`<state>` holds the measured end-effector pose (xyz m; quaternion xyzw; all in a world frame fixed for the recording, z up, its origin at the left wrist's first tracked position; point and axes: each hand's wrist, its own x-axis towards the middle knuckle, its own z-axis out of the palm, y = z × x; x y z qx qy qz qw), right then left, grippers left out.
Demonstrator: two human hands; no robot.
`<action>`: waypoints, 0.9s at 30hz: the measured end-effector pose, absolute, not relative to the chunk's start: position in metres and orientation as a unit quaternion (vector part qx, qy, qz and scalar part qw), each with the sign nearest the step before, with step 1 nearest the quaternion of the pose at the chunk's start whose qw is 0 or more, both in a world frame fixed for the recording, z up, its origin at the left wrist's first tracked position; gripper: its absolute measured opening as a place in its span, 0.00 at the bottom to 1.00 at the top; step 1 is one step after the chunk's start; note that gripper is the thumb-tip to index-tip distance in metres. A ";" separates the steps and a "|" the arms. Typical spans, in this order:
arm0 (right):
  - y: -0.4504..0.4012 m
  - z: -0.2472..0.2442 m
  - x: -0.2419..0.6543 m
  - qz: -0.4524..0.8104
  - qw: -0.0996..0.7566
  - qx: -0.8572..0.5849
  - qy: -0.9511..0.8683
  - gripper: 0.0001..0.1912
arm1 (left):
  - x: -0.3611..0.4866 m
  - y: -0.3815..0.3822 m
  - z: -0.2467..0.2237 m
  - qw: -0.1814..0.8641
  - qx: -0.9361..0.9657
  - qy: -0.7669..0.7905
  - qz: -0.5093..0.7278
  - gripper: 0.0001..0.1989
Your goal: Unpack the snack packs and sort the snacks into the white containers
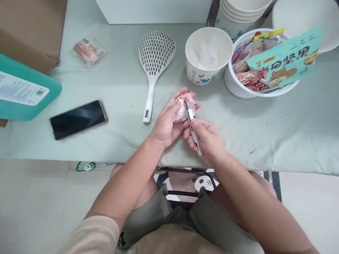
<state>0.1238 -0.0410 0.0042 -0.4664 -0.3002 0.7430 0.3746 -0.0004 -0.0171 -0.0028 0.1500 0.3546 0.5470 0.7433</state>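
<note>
Near the table's front edge, my left hand (167, 124) is closed around a small snack packet (183, 109) in crinkled clear and red-pink wrapping. My right hand (207, 138) grips a slim grey utility knife (195, 137) with a pale section near its front. The knife's tip touches or lies just over the packet's upper part; I cannot tell whether it has cut in. Just beyond the hands stands a paper cup (200, 76) with blue print and crumpled white film or tissue inside. A white slotted skimmer (150, 88) lies to the left of the packet.
A white tub (238, 87) of snack packets, with a teal pouch (287, 64) sticking out, stands at right. Stacked paper cups (230, 25) are behind. At left lie a phone (78, 119), a wrapped snack (88, 52), a green jug (47, 88) and a cardboard box (30, 23).
</note>
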 end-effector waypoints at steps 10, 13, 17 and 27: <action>-0.046 0.004 0.123 0.766 0.336 -0.471 -0.279 0.27 | -0.001 -0.008 0.004 0.717 0.132 0.376 0.572 0.18; -0.048 0.004 0.123 0.771 0.326 -0.469 -0.283 0.25 | -0.003 -0.006 0.005 0.709 0.128 0.380 0.581 0.18; -0.049 0.003 0.123 0.774 0.317 -0.469 -0.284 0.23 | -0.006 -0.003 0.004 0.706 0.120 0.373 0.590 0.21; -0.050 0.001 0.133 0.756 0.254 -0.483 -0.361 0.20 | -0.019 0.011 0.005 0.663 0.187 0.409 0.599 0.19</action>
